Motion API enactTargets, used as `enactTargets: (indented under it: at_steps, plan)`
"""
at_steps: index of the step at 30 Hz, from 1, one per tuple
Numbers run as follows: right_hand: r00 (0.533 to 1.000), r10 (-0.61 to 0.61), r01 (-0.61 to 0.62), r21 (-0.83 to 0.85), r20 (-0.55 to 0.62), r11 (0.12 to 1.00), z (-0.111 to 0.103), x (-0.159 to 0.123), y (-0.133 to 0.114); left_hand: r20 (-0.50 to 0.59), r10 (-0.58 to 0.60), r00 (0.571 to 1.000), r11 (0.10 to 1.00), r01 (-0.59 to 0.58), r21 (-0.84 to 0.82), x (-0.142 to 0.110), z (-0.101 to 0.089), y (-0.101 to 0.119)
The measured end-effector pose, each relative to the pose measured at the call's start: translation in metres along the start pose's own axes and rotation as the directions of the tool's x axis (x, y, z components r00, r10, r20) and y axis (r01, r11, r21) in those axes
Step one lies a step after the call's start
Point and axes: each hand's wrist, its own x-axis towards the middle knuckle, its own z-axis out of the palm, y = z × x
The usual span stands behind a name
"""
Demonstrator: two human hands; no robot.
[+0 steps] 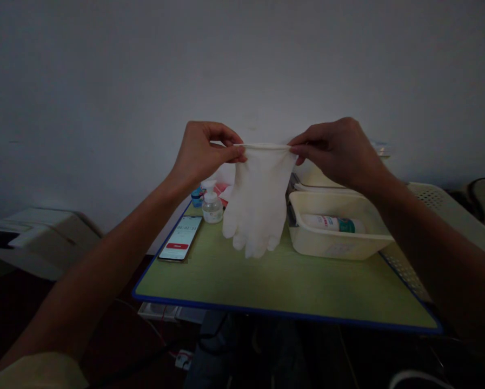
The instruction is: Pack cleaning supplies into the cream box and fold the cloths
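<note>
A white disposable glove [260, 197] hangs in the air above the table, its cuff at the top and its fingers pointing down. My left hand [207, 148] pinches the left edge of the cuff between thumb and fingers. On the other side, my right hand [337, 148] pinches the right edge of the cuff. The cuff is stretched in a nearly straight line between the two hands. Part of the tabletop behind the glove is hidden by it.
The green table [274, 292] has a blue edge. On its left lie a phone [180, 237] and a clear pump bottle [212, 208], beside a blue item [197, 198]. A cream basket [335, 249] at right holds a white-and-green bottle [333, 223]. A white wall [242, 65] stands behind.
</note>
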Motion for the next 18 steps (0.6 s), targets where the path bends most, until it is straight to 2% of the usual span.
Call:
enactTargets:
  at_steps: [3,7,10,12,15,17,18]
  plan:
    - [1.000,0.020,-0.020,0.004,0.009,1.000,0.008,0.004,0.007,0.017,-0.024,1.000,1.000,0.024,0.007,0.005,0.005,-0.011]
    - [0.994,0.067,-0.067,-0.004,0.081,0.998,0.039,0.008,0.030,0.096,-0.108,0.990,0.994,0.110,-0.025,0.011,0.022,-0.045]
    - [0.988,0.125,-0.121,-0.046,0.090,0.992,0.054,0.016,0.043,0.079,-0.143,0.987,0.990,0.144,-0.002,0.024,0.034,-0.062]
    - [0.990,0.140,-0.139,-0.078,0.015,0.987,0.050,0.026,0.044,0.020,-0.103,0.995,0.995,0.103,0.007,0.040,0.037,-0.059]
    - [0.981,0.105,-0.133,-0.169,-0.162,0.977,0.028,0.041,0.033,-0.073,0.025,0.997,1.000,-0.025,-0.010,0.063,0.034,-0.040]
    - [0.973,0.068,-0.127,-0.264,-0.220,0.956,0.015,0.041,0.023,-0.092,0.087,0.992,0.996,-0.089,-0.020,0.068,0.030,-0.030]
    - [0.977,0.045,-0.110,-0.310,-0.210,0.944,0.012,0.037,0.018,-0.093,0.113,0.989,0.993,-0.116,-0.024,0.065,0.029,-0.028]
